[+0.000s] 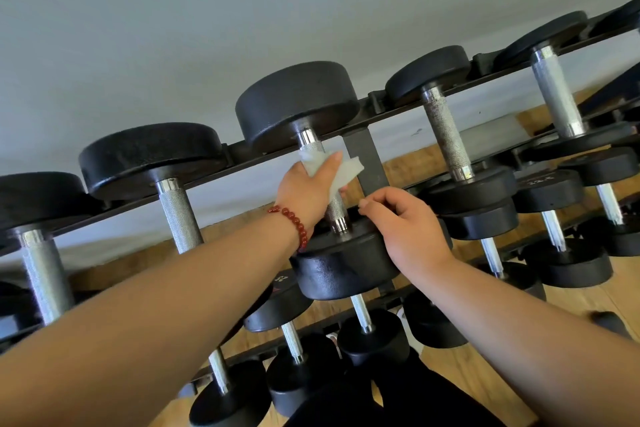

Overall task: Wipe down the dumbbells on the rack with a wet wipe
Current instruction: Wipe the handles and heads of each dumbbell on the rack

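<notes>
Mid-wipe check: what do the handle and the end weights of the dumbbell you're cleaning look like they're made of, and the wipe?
Handle: bare metal, likely steel, with a knurled grip and shiny smooth collars. End weights: matte black with a pebbled surface, so rubber or coated iron; I cannot tell which. Wet wipe: thin white nonwoven sheet, crumpled in the left hand.

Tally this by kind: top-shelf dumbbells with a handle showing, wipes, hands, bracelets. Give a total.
Top-shelf dumbbells, handle showing: 5
Wet wipe: 1
Hands, left hand and right hand: 2
Beaded bracelet: 1
Total: 9
</notes>
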Action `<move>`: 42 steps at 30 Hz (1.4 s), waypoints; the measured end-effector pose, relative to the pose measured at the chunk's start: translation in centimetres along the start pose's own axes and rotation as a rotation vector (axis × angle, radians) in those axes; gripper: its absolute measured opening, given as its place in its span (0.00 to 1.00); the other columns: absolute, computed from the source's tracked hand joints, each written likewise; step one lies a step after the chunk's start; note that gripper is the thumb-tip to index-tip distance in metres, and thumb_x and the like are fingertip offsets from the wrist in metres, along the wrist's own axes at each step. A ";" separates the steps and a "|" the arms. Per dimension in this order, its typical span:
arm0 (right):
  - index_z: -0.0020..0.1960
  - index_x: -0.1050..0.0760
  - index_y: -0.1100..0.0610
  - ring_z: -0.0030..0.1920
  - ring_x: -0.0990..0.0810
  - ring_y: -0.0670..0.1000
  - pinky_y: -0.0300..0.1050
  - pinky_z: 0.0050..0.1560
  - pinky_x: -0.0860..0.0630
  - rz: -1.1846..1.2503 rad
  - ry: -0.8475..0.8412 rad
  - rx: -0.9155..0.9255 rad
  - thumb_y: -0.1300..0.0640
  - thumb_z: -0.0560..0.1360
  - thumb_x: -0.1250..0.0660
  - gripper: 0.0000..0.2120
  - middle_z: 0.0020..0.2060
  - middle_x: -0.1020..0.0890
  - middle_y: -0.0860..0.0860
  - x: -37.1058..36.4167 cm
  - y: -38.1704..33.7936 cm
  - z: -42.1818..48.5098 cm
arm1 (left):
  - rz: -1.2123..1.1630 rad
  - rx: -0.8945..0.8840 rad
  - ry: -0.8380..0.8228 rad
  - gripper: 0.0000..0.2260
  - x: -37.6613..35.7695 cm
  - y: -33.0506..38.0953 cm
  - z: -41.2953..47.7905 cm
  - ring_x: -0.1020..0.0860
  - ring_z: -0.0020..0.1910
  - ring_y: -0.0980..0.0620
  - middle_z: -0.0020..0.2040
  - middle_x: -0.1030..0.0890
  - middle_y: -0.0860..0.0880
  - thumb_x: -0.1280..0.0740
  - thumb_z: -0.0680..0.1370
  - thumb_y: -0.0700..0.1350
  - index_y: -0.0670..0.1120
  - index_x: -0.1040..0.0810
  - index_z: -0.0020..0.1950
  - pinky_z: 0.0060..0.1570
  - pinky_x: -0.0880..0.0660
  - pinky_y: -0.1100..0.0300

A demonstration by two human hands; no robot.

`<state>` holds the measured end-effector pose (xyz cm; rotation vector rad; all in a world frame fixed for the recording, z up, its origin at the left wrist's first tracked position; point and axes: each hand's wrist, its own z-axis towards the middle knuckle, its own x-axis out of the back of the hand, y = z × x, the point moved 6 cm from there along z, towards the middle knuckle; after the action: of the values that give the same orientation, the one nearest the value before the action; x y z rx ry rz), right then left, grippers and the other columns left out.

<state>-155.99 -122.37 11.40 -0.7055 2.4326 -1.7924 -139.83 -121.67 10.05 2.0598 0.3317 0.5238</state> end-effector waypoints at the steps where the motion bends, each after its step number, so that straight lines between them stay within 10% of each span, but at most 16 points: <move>1: 0.40 0.22 0.57 0.35 0.23 0.46 0.42 0.39 0.27 0.002 -0.001 -0.004 0.53 0.77 0.32 0.10 0.36 0.20 0.56 0.0 -0.1 -0.1 | -0.016 0.000 -0.003 0.28 0.1 0.3 0.3 0.16 0.45 0.45 0.43 0.15 0.46 0.33 0.62 0.70 0.49 0.21 0.46 0.52 0.20 0.45; 6: 0.40 0.22 0.57 0.36 0.23 0.47 0.43 0.39 0.26 -0.009 -0.009 -0.003 0.53 0.77 0.33 0.10 0.36 0.20 0.57 0.0 -0.3 -0.2 | -0.237 0.049 0.058 0.11 0.4 2.2 1.0 0.16 0.42 0.51 0.38 0.16 0.51 0.31 0.76 0.55 0.48 0.23 0.46 0.51 0.19 0.52; 23: 0.40 0.21 0.58 0.38 0.23 0.48 0.45 0.42 0.28 0.009 -0.003 0.004 0.53 0.77 0.33 0.10 0.38 0.20 0.58 0.0 0.0 0.0 | -0.235 0.218 -0.329 0.09 -0.6 0.4 0.2 0.17 0.38 0.52 0.35 0.16 0.48 0.33 0.79 0.50 0.44 0.24 0.49 0.47 0.20 0.54; 27: 0.41 0.21 0.58 0.39 0.22 0.50 0.46 0.43 0.27 0.015 -0.005 0.001 0.53 0.77 0.33 0.10 0.39 0.20 0.59 -0.1 0.1 0.0 | -0.393 0.165 -0.173 0.10 0.2 2.6 1.4 0.19 0.38 0.51 0.35 0.18 0.47 0.31 0.78 0.49 0.42 0.23 0.48 0.51 0.19 0.54; 30: 0.39 0.21 0.57 0.39 0.22 0.48 0.46 0.43 0.27 0.045 0.010 0.001 0.54 0.77 0.32 0.10 0.36 0.19 0.55 -0.1 0.2 0.0 | -0.196 0.145 -0.288 0.11 -0.8 0.1 0.2 0.18 0.39 0.49 0.36 0.17 0.45 0.32 0.78 0.50 0.42 0.21 0.45 0.44 0.19 0.55; 36: 0.38 0.20 0.54 0.38 0.21 0.45 0.40 0.41 0.28 0.061 0.034 0.022 0.55 0.77 0.33 0.10 0.34 0.19 0.48 0.0 0.1 -0.1 | -0.002 0.152 -0.425 0.27 -1.0 -2.3 -0.8 0.18 0.55 0.44 0.51 0.15 0.42 0.24 0.62 0.61 0.43 0.19 0.52 0.62 0.24 0.47; 42: 0.37 0.22 0.55 0.40 0.22 0.47 0.44 0.44 0.27 0.037 0.053 0.022 0.54 0.77 0.33 0.10 0.36 0.19 0.52 0.2 0.5 0.1 | 0.268 0.070 -0.560 0.18 -0.1 -3.6 -1.6 0.18 0.54 0.48 0.52 0.16 0.49 0.26 0.70 0.59 0.49 0.19 0.53 0.61 0.24 0.53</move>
<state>-156.28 -122.39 10.96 -0.6147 2.4378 -1.8435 -140.81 -118.69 7.66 2.2305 -0.2631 0.0747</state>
